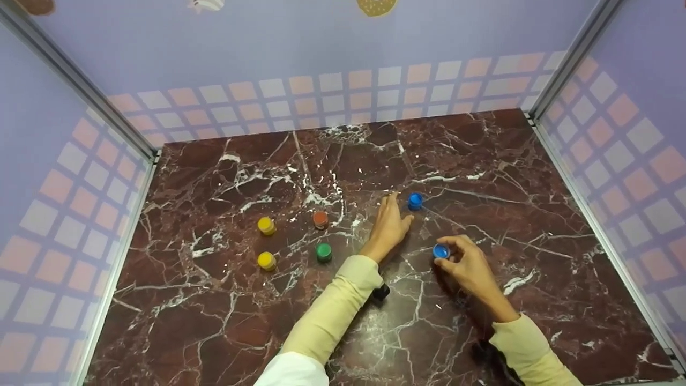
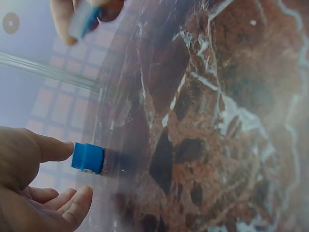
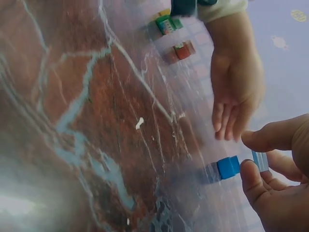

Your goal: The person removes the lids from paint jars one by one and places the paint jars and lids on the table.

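Note:
Thumb and fingers of my right hand (image 1: 471, 268) pinch a small round translucent lid (image 3: 260, 161) with blue on it, held to the right of the group in the head view. My left hand (image 1: 388, 228) is beside a small blue paint pot (image 1: 415, 201), with its fingers spread and relaxed. In the left wrist view the thumb and fingers lie on either side of this blue pot (image 2: 88, 158), one fingertip right at its top edge. The pot stands upright on the marbled tabletop (image 1: 375, 332).
Left of my left forearm stand two yellow paint pots (image 1: 266, 225), an orange-red pot (image 1: 320, 220) and a green pot (image 1: 323, 252). Lilac panels with a checked band (image 1: 330, 99) enclose the table at the back and sides, joined by metal posts (image 1: 568, 59).

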`<state>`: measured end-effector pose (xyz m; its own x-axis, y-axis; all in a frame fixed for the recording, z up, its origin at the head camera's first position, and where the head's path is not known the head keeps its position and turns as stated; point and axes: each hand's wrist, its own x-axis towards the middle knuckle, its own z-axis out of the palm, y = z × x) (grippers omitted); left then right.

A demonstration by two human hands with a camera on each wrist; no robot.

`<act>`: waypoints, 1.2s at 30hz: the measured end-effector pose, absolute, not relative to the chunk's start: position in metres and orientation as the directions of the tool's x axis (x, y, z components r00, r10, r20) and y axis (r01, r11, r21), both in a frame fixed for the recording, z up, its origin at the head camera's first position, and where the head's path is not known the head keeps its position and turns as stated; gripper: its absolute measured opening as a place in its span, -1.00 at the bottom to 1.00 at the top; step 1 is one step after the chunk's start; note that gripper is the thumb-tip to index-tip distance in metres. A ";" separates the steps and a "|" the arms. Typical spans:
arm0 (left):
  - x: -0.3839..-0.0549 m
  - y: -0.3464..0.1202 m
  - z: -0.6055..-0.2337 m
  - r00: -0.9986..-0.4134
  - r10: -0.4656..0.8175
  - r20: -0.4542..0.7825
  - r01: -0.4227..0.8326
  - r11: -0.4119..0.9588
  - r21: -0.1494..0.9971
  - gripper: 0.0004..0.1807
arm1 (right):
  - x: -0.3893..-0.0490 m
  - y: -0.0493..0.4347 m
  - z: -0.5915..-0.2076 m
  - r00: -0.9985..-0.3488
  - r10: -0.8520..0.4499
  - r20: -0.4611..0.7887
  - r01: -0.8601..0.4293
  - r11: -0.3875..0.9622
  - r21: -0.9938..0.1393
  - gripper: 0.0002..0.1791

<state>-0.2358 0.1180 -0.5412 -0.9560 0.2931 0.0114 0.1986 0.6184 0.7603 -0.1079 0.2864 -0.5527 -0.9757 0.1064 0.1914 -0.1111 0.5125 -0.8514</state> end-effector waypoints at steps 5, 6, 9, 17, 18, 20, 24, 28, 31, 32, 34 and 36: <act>-0.226 0.110 -0.532 -0.941 0.333 0.068 0.269 0.608 0.747 -0.30 | -0.119 0.286 -0.556 -0.980 0.112 0.166 -0.079 0.547 -0.833 -0.58; -0.223 0.108 -0.531 -0.936 0.343 0.083 0.288 0.605 0.742 -0.34 | -0.121 0.285 -0.556 -0.980 0.115 0.161 -0.072 0.550 -0.832 -0.58; -0.215 0.100 -0.527 -0.924 0.366 0.113 0.327 0.598 0.732 -0.46 | -0.126 0.284 -0.559 -0.981 0.125 0.149 -0.058 0.546 -0.836 -0.57; -0.193 0.075 -0.520 -0.902 0.398 0.165 0.392 0.596 0.701 -0.58 | -0.137 0.281 -0.557 -0.978 0.144 0.148 -0.048 0.541 -0.839 -0.55; -0.191 0.071 -0.518 -0.902 0.397 0.171 0.394 0.593 0.702 -0.57 | -0.138 0.281 -0.557 -0.977 0.148 0.151 -0.048 0.542 -0.839 -0.55; -0.187 0.064 -0.515 -0.903 0.393 0.172 0.391 0.588 0.708 -0.57 | -0.140 0.280 -0.556 -0.977 0.149 0.155 -0.049 0.545 -0.837 -0.56; -0.181 0.051 -0.510 -0.911 0.382 0.153 0.363 0.571 0.736 -0.55 | -0.143 0.279 -0.554 -0.976 0.139 0.165 -0.060 0.560 -0.826 -0.57; -0.176 0.036 -0.505 -0.920 0.364 0.149 0.345 0.564 0.750 -0.52 | -0.146 0.278 -0.555 -0.976 0.140 0.167 -0.056 0.581 -0.812 -0.55; -0.172 0.023 -0.502 -0.926 0.344 0.155 0.340 0.583 0.738 -0.51 | -0.149 0.276 -0.554 -0.978 0.144 0.154 -0.042 0.582 -0.812 -0.52; -0.171 0.018 -0.502 -0.930 0.335 0.153 0.334 0.595 0.731 -0.50 | -0.150 0.275 -0.554 -0.978 0.145 0.149 -0.038 0.580 -0.814 -0.51; -0.169 0.009 -0.501 -0.936 0.316 0.154 0.326 0.613 0.720 -0.50 | -0.152 0.274 -0.554 -0.979 0.147 0.139 -0.029 0.578 -0.815 -0.50; -0.168 -0.001 -0.501 -0.942 0.293 0.166 0.320 0.627 0.710 -0.49 | -0.154 0.273 -0.554 -0.980 0.148 0.136 -0.025 0.583 -0.812 -0.50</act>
